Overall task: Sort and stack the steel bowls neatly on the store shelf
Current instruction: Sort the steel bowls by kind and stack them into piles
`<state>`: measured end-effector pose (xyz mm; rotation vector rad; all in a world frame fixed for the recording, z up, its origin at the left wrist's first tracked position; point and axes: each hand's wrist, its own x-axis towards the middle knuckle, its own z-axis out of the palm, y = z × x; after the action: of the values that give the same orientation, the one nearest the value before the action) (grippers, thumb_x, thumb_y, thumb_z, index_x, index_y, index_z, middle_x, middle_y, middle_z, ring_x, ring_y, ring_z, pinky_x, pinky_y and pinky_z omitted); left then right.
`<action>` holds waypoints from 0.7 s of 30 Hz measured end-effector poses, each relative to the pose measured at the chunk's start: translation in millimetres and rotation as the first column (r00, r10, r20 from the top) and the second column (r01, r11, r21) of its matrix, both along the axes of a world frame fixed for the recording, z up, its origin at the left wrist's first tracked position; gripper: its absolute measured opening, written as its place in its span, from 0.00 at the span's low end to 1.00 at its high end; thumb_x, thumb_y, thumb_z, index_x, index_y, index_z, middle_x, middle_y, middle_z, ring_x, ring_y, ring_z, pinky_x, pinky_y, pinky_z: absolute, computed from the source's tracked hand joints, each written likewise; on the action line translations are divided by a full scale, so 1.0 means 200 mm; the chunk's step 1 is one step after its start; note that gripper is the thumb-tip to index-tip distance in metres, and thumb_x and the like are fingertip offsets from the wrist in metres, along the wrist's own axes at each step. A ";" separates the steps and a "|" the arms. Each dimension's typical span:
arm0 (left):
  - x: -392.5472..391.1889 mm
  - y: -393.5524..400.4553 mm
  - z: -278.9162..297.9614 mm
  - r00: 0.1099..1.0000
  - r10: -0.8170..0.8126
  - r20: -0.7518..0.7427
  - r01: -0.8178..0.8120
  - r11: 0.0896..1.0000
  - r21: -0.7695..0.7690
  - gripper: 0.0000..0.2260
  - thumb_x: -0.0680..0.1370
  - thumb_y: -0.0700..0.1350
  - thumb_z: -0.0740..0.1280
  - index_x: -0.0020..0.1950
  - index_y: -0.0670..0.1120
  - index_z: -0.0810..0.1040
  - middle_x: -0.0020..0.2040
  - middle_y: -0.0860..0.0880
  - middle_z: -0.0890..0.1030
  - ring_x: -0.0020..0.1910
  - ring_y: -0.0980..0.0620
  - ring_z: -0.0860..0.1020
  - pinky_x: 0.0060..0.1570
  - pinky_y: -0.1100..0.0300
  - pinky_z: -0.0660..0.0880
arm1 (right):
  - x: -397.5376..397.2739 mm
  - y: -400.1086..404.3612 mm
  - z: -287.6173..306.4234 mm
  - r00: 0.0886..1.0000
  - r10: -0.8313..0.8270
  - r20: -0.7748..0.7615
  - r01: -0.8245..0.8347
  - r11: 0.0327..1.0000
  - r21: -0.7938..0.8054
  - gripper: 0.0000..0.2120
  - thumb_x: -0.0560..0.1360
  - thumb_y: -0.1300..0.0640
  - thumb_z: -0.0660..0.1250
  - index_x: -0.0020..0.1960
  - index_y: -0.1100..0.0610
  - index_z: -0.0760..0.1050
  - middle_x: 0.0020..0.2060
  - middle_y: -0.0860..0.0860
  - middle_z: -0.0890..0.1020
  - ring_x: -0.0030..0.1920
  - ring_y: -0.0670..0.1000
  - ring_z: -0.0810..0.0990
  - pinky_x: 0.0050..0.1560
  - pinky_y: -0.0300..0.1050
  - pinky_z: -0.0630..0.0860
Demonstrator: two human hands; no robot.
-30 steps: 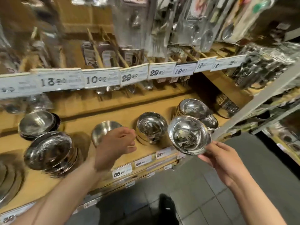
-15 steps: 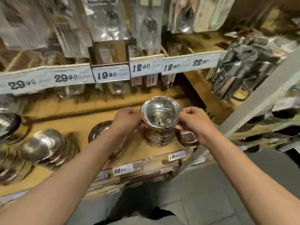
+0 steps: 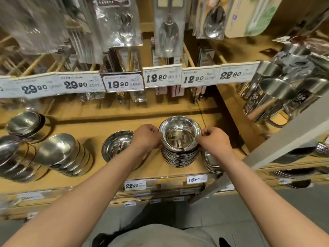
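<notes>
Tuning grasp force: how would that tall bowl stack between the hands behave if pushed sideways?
The bowl stack is tall over a narrow base, so probably tippy. Polished steel likely slips. Many nested bowls: rigid, fairly heavy. Left hand and right hand brace the top rim.

Left hand (image 3: 146,138) and right hand (image 3: 214,139) bare, no rings, no watch, no gloves; both forearms bare up to frame edge, no sleeves in view; below hands, grey garment (image 3: 160,236) over torso, plain, unmarked; dark patches either side of it, too unclear to identify.
</notes>
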<state>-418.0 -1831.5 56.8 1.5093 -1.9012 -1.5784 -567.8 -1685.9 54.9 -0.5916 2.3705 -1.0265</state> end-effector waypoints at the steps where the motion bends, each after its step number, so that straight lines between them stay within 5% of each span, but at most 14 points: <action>1: 0.00 -0.01 0.00 1.000 -0.011 0.007 0.011 1.000 -0.009 0.04 0.77 0.35 0.70 0.43 0.40 0.79 0.40 0.42 0.82 0.31 0.49 0.82 0.45 0.48 0.85 | 0.01 0.00 0.00 0.999 0.012 -0.042 -0.011 1.000 0.028 0.08 0.71 0.57 0.71 0.36 0.55 0.74 0.33 0.51 0.79 0.40 0.56 0.80 0.41 0.49 0.78; 5: -0.03 -0.04 -0.02 0.999 -0.041 0.031 0.043 0.997 -0.068 0.03 0.77 0.35 0.70 0.43 0.39 0.80 0.43 0.42 0.82 0.30 0.51 0.82 0.33 0.59 0.83 | 0.02 0.01 0.00 0.991 0.058 -0.120 -0.048 0.995 0.086 0.11 0.72 0.52 0.74 0.46 0.59 0.79 0.40 0.53 0.82 0.45 0.56 0.80 0.44 0.50 0.77; 10: -0.05 -0.04 -0.02 0.996 -0.070 0.057 0.077 0.987 -0.143 0.04 0.78 0.40 0.72 0.43 0.45 0.81 0.42 0.44 0.84 0.28 0.53 0.82 0.35 0.56 0.84 | 0.04 0.01 -0.01 0.995 0.053 -0.079 -0.043 0.991 0.124 0.22 0.71 0.50 0.77 0.59 0.59 0.74 0.50 0.54 0.81 0.53 0.56 0.80 0.54 0.56 0.80; 21: -0.06 -0.02 -0.01 0.996 -0.035 0.081 0.042 0.995 -0.088 0.06 0.77 0.37 0.72 0.48 0.33 0.83 0.47 0.38 0.86 0.36 0.48 0.82 0.26 0.67 0.76 | 0.03 0.00 0.00 0.988 0.018 -0.151 0.001 0.992 0.127 0.15 0.71 0.55 0.76 0.52 0.64 0.81 0.45 0.59 0.85 0.48 0.59 0.83 0.48 0.57 0.83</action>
<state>-430.8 -1835.3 55.7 1.5275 -2.0276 -1.4478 -561.1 -1686.7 55.8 -0.6524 2.5407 -0.8455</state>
